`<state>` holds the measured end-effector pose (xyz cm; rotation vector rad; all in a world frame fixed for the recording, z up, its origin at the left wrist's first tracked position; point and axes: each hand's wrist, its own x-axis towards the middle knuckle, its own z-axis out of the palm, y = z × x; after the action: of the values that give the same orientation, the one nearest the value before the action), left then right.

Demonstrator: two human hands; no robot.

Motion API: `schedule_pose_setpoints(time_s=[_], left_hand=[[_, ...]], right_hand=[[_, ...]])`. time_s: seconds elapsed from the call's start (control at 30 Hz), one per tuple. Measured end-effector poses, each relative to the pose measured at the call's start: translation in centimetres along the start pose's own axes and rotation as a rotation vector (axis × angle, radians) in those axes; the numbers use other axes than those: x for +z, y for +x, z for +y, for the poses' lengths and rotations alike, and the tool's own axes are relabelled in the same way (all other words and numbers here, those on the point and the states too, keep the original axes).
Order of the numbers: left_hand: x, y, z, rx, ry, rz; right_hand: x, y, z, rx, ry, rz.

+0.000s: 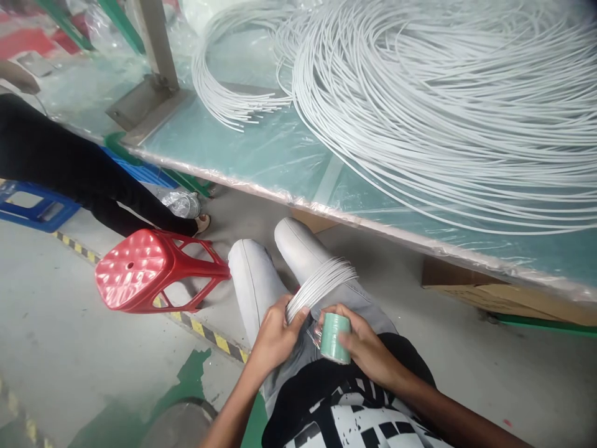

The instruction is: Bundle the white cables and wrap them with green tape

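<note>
Gripping a small bundle of white cables (pixel 321 283), the left hand (pixel 276 339) is closed around its near end above the lap; the bundle fans out toward 1 o'clock over the knee. A roll of green tape (pixel 336 337) is held in the right hand (pixel 368 348), fingers curled about it, thumb on its face, just beside the bundle at 3 o'clock. The binding step is judged to be in hand: the tape end is to be brought onto the cables where they are pinched, with the grip kept tight. The table edge (pixel 373 227) runs across at 12 o'clock, well apart; the large cable coil (pixel 443 106) lies on top. A red stool (pixel 149 270) lies tipped at 9 o'clock. Room is open over the lap.
</note>
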<state>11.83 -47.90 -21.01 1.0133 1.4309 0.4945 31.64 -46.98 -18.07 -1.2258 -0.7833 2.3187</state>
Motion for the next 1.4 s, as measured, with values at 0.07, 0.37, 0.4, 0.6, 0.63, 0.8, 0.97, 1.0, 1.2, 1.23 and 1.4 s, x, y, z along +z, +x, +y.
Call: schedule_pose_setpoints(time_s=[0.07,0.37,0.4,0.6,0.63,0.8,0.97,1.0,1.2,1.23,1.4], left_hand=[[0.6,-0.3,0.5,-0.017,0.031,0.079],[0.2,2.7,0.8,-0.1,-0.189,-0.328],[0.0,3.3,0.7,-0.103,-0.276,-0.43],[0.9,4.4,0.2,-0.026,-0.162,-0.381],[1.3,4.3,0.1,0.001,-0.088,-0.315],[2.8,4.2,-1.1,0.154,0.092,-0.138],[4.1,4.1,-2.1,0.191,0.133,-0.097],[4.3,3.9,-2.3,0.177,0.143,-0.089],[5.1,2.8,-2.3,0.097,0.19,-0.068],[5.1,2.6,-2.3,0.106,0.148,-0.082],[4.7,1.6,-2.7,0.214,-0.089,-0.078]], right_hand=[[0.4,0.2,-0.6,0.053,0.112,0.109],[-0.5,0.0,-2.0,0.292,0.317,0.21],[-0.3,0.1,-2.1,0.301,0.301,0.221],[0.8,0.5,-1.4,0.266,0.324,0.435],[0.8,0.4,-1.1,0.246,0.34,0.451],[0.5,-0.7,-0.3,0.226,0.353,0.491],[0.6,-1.2,-0.4,0.222,0.348,0.552],[0.7,-1.2,-0.5,0.221,0.353,0.558],[1.5,-0.9,-2.4,0.308,0.382,0.613],[1.7,-0.8,-2.8,0.33,0.386,0.612],[2.3,0.3,-3.8,0.346,0.361,0.459]])
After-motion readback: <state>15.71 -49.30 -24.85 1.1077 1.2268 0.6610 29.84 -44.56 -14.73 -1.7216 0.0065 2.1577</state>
